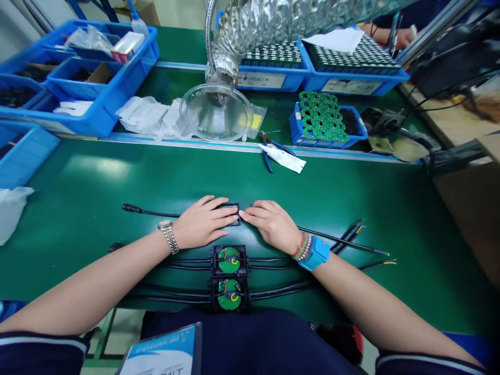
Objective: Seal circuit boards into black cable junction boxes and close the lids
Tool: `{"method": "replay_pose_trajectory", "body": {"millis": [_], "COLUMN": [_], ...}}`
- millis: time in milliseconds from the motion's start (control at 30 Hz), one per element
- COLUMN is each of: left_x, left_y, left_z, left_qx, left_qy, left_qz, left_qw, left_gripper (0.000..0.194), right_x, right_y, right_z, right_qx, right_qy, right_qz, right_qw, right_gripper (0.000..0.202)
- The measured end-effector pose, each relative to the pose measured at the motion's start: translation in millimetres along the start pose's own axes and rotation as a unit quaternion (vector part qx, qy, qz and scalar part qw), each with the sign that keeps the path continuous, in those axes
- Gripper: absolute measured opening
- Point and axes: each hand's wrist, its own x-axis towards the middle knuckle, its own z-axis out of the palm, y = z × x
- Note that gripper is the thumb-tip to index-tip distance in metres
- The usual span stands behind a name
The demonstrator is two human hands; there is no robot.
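My left hand lies with spread fingers across a small black box, covering much of it. At the box's right edge, the bunched fingers of my right hand touch it; whatever is between the fingertips is hidden. A black cable with a round connector runs out to the left. On the right, a cable with a bare end emerges from behind my right hand. Nearer me lie two open black boxes, an upper one and a lower one, each with a round green circuit board and cables on both sides.
A foil duct with a clear hood hangs over the bench. Blue-handled cutters and a white tube lie behind my hands. A small blue bin of green boards stands at back right, part bins at left. Another person's hand shows far right.
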Motion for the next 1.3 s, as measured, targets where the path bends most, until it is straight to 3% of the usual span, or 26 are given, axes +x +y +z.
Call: {"method": "replay_pose_trajectory", "body": {"millis": [167, 333, 433, 700, 800, 900, 1000, 1067, 1200, 1300], "left_x": [-28.2, -42.1, -41.6, -38.4, -46.7, -60.3, -68.8, -70.9, -82.5, -102.0], "left_y": [-11.2, -5.4, -1.1, 0.5, -3.1, -13.1, -23.2, -23.7, 0.5, 31.4], "left_z": [-14.5, -15.5, -10.0, -2.3, -5.7, -6.9, -11.0, -22.2, -60.5, -74.8], "left_qx": [-0.023, -0.002, -0.001, -0.015, -0.007, -0.001, -0.026, -0.055, -0.087, -0.103], "left_qy": [0.069, 0.058, 0.051, 0.031, 0.023, 0.005, -0.013, -0.001, 0.035, 0.016], "left_qz": [-0.092, -0.113, -0.127, -0.131, -0.15, -0.191, -0.217, -0.224, -0.204, -0.181], "left_qw": [0.993, 0.992, 0.991, 0.991, 0.988, 0.982, 0.976, 0.973, 0.974, 0.978], "left_gripper": [0.04, 0.038, 0.039, 0.037, 0.035, 0.03, 0.029, 0.03, 0.028, 0.023], "right_x": [-5.5, 6.2, 20.8, 43.7, 32.6, 7.6, -15.7, -24.5, -37.6, -54.7], "right_y": [-0.2, -11.1, -19.8, -31.1, -24.9, -7.1, 13.2, 19.1, -1.4, -33.2], "right_z": [-3.6, -5.6, -2.4, 2.5, -6.1, -12.7, -14.7, -20.8, -56.5, -78.3], "right_qx": [0.053, 0.039, 0.018, -0.008, -0.003, 0.001, 0.019, 0.049, 0.081, 0.079], "right_qy": [0.022, 0.04, 0.017, -0.019, -0.022, -0.026, -0.036, -0.006, 0.063, 0.029], "right_qz": [0.059, 0.043, 0.011, 0.022, 0.028, 0.089, 0.139, 0.142, 0.108, 0.07], "right_qw": [0.997, 0.997, 1.0, 1.0, 0.999, 0.996, 0.989, 0.989, 0.989, 0.994], "right_gripper": [0.035, 0.029, 0.029, 0.027, 0.03, 0.042, 0.026, 0.024, 0.027, 0.026]}}
